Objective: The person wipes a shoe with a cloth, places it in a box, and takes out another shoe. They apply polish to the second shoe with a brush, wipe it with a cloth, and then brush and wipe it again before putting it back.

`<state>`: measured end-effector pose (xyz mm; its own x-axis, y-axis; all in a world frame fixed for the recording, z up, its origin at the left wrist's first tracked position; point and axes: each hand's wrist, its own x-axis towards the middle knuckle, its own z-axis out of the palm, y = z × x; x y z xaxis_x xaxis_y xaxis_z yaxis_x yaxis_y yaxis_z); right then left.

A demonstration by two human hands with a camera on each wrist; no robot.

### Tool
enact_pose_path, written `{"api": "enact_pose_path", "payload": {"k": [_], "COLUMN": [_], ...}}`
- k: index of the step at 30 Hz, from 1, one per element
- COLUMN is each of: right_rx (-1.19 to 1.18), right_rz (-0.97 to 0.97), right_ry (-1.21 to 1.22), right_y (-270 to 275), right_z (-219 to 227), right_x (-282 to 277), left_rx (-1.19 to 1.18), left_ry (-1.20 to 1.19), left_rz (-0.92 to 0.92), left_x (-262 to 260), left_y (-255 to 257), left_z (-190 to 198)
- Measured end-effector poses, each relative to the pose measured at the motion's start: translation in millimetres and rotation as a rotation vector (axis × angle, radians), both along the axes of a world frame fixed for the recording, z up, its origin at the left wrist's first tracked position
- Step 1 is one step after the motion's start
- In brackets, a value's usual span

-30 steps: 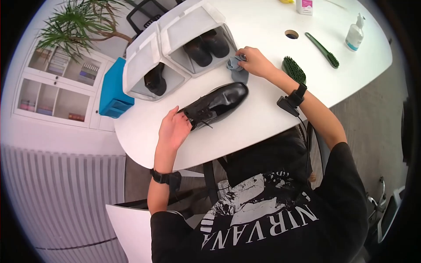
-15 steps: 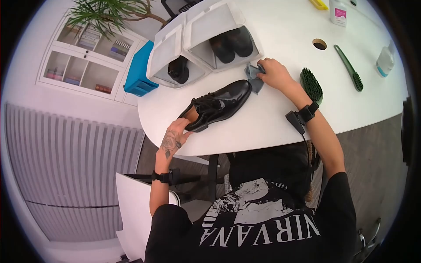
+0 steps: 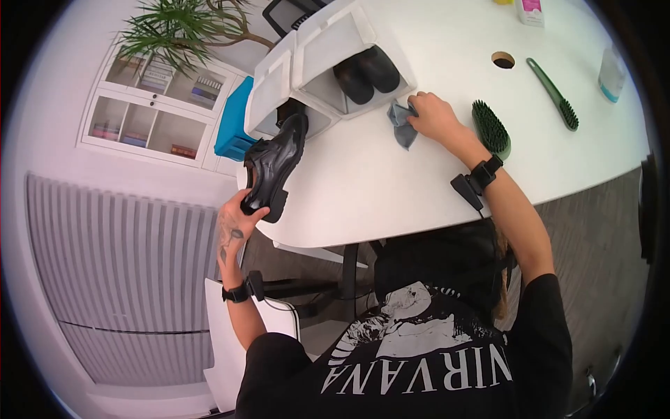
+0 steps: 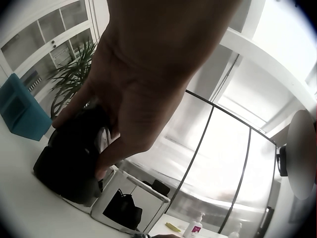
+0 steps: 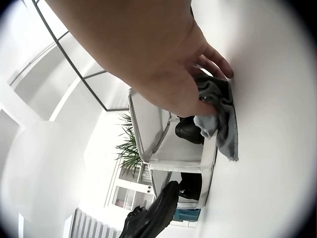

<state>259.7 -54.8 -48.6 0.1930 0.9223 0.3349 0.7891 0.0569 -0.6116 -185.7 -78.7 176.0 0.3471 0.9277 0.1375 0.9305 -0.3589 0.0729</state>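
Observation:
My left hand (image 3: 236,222) grips a shiny black lace-up dress shoe (image 3: 276,164) by its heel, fingers at the opening and thumb on the outer side. The shoe is at the table's left end, its toe pointing at the left storage box and overlapping that box's mouth in the head view. In the left wrist view the shoe (image 4: 69,163) appears dark, heel towards the camera. On the right, a crumpled grey-blue cloth (image 3: 401,126) is pinched between the thumb and fingers of my right hand (image 3: 438,117). The cloth (image 5: 225,119) hangs down against the white tabletop in the right wrist view.
Two white storage boxes (image 3: 335,31) stand open-fronted with black shoes (image 3: 366,73) inside; a blue box (image 3: 234,126) is beside them. Right of the cloth lie a green bristle brush (image 3: 490,129) and a long-handled brush (image 3: 551,94). Bottles and a round table hole (image 3: 502,60) are farther back.
My left hand has taken hold of the shoe's heel and carried it left, turning its toe towards the left box. The right hand stays beside the boxes with the cloth.

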Motion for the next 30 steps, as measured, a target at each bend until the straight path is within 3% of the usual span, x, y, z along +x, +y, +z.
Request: {"api": "enact_pose_path", "payload": {"k": [11,17,27,30], "right_rx": [-0.014,-0.025,-0.010,-0.020], "right_rz": [-0.005,0.003,0.011,0.010], "right_ry": [0.000,0.004,-0.001,0.000], "right_y": [-0.9,-2.6,-6.0,-6.7], "right_z": [2.2,4.1,6.7,7.5], "right_x": [-2.2,-1.7,-0.8,-2.2], "left_rx": [0.107,0.142,0.338,0.289], "left_ry": [-0.003,0.011,0.026,0.032], "left_rz": [-0.085,-0.056,-0.155,-0.088], "left_x": [27.3,74.5,120.4,135.9], "left_y": [101.7,144.0,213.6,224.7], "left_z": [-70.8,-86.1,-135.0,-139.5]}}
